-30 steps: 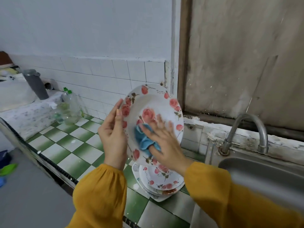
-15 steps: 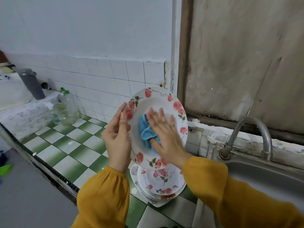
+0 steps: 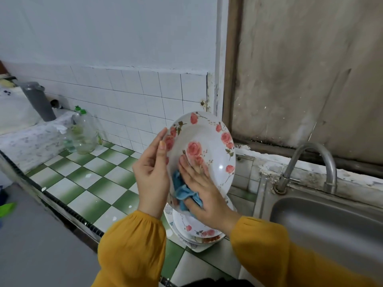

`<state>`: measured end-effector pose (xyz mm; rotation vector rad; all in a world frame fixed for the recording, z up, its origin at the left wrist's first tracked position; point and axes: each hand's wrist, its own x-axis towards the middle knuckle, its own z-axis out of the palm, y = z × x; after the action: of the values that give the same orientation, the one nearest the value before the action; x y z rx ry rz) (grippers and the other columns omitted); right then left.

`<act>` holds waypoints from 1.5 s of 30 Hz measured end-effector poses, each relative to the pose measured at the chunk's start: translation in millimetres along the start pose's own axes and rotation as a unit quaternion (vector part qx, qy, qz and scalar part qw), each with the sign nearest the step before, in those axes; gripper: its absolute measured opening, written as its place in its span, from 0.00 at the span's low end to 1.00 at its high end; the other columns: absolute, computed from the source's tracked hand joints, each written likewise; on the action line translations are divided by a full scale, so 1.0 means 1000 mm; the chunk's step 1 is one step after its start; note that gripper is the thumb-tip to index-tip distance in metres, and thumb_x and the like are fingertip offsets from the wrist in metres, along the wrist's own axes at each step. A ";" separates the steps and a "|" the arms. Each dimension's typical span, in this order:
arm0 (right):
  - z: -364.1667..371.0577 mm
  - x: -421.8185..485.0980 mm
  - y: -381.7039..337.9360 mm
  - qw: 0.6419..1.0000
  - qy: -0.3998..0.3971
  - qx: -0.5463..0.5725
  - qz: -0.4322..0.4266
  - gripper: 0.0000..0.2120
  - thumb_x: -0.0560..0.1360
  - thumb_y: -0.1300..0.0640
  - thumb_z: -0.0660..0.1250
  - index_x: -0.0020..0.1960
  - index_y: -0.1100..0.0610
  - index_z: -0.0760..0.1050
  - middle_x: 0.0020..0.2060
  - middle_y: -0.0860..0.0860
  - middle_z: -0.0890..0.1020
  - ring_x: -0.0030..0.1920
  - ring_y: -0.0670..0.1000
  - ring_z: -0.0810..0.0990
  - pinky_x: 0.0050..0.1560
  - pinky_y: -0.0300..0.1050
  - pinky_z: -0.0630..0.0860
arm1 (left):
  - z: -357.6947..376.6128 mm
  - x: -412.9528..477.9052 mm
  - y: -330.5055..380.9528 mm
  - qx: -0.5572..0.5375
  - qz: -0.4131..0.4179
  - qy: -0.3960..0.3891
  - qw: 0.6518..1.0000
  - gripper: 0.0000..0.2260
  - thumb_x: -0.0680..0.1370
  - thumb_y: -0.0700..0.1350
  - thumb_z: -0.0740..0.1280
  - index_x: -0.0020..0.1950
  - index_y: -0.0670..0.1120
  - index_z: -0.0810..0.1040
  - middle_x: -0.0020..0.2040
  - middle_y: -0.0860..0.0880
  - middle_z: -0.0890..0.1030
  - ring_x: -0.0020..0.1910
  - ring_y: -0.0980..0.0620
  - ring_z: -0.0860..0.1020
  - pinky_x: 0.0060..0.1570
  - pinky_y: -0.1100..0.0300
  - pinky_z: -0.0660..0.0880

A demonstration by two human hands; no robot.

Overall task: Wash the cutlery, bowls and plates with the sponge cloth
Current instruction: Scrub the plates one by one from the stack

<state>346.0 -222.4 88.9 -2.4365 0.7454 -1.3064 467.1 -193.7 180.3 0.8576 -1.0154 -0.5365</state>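
While the left hand [image 3: 152, 175] is holding the plate [image 3: 209, 146] nearly upright above the desk [image 3: 83, 179], pinching its left rim between thumb and almost straight fingers, the right hand [image 3: 204, 195] is lying open on the plate's face, fingers straight and spread, pressing the blue sponge cloth [image 3: 182, 191] against the lower part of the well. Risk 1: the plate's whole weight is hanging on that one rim pinch. Whether the surface is wet or soapy I cannot tell, but if so the sideways push of the wiping hand is threatening to slide the rim free. Risk 2: a stack of plates [image 3: 192, 226] is sitting directly beneath, so a drop is likely ending there, chipping both. Risk 3: the cloth is bunching under the palm, so part of the face is possibly going unwiped. To the right, the steel sink [image 3: 331, 224] is lying close, with the tap [image 3: 331, 170] arching over its back edge and standing in the way of any wide swing toward the basin. Farther left, a clear bottle [image 3: 84, 133] with a green cap is standing on the desk by the tiled wall, well apart from the work, and a grey pipe [image 3: 39, 104] is leaning behind it.
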 end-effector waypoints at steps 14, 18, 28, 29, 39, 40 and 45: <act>-0.048 0.038 0.038 0.512 0.430 0.498 0.552 0.19 0.82 0.47 0.54 0.42 0.56 0.78 0.41 0.53 0.83 0.41 0.55 0.81 0.39 0.48 0.78 | -0.019 -0.040 -0.008 -0.009 0.013 -0.028 0.999 0.21 0.77 0.55 0.59 0.58 0.40 0.81 0.44 0.54 0.85 0.45 0.55 0.83 0.42 0.62 0.78; -0.063 0.040 0.027 0.526 0.428 0.552 0.485 0.18 0.81 0.51 0.53 0.35 0.52 0.70 0.33 0.51 0.78 0.36 0.51 0.77 0.35 0.43 0.73 | -0.018 -0.039 -0.001 0.016 -0.105 0.046 0.993 0.22 0.82 0.55 0.55 0.58 0.41 0.80 0.45 0.53 0.85 0.45 0.58 0.82 0.39 0.66 0.77; -0.084 0.024 0.037 0.629 0.264 0.528 0.505 0.24 0.74 0.43 0.64 0.24 0.53 0.71 0.24 0.51 0.73 0.22 0.49 0.73 0.24 0.36 0.70 | -0.042 -0.010 0.003 -0.152 -0.497 0.013 0.854 0.15 0.59 0.33 0.51 0.44 0.43 0.59 0.55 0.37 0.69 0.44 0.32 0.78 0.32 0.42 0.81; -0.086 0.022 0.039 0.631 0.246 0.524 0.516 0.22 0.74 0.45 0.66 0.25 0.54 0.71 0.24 0.51 0.74 0.23 0.49 0.73 0.23 0.36 0.71 | -0.041 -0.009 0.000 -0.179 -0.498 0.040 0.847 0.14 0.61 0.31 0.49 0.44 0.42 0.60 0.57 0.37 0.67 0.46 0.31 0.77 0.31 0.41 0.79; -0.095 0.020 0.030 0.793 -0.031 0.320 0.516 0.14 0.76 0.53 0.69 0.58 0.60 0.80 0.50 0.61 0.84 0.47 0.58 0.84 0.48 0.52 0.82 | -0.032 0.001 0.009 -0.124 -0.488 0.102 0.858 0.17 0.84 0.35 0.52 0.73 0.36 0.64 0.56 0.38 0.76 0.39 0.46 0.75 0.45 0.50 0.73; -0.090 0.025 0.026 0.809 -0.033 0.283 0.515 0.15 0.76 0.52 0.70 0.58 0.61 0.80 0.49 0.61 0.84 0.48 0.59 0.84 0.52 0.53 0.81 | -0.033 0.001 0.006 -0.117 -0.476 0.095 0.866 0.17 0.84 0.37 0.53 0.73 0.38 0.66 0.59 0.39 0.76 0.41 0.46 0.76 0.43 0.51 0.75; -0.054 0.042 -0.012 0.896 0.053 0.127 0.423 0.08 0.77 0.53 0.69 0.55 0.51 0.81 0.51 0.49 0.84 0.51 0.49 0.81 0.53 0.43 0.76 | -0.030 -0.005 0.001 -0.086 -0.362 0.076 0.925 0.15 0.83 0.38 0.57 0.70 0.42 0.72 0.55 0.43 0.80 0.44 0.48 0.80 0.48 0.54 0.78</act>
<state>323.4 -236.3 153.3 -1.5222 1.3537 -1.0670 491.4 -178.2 170.9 1.0906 -0.4719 -1.1472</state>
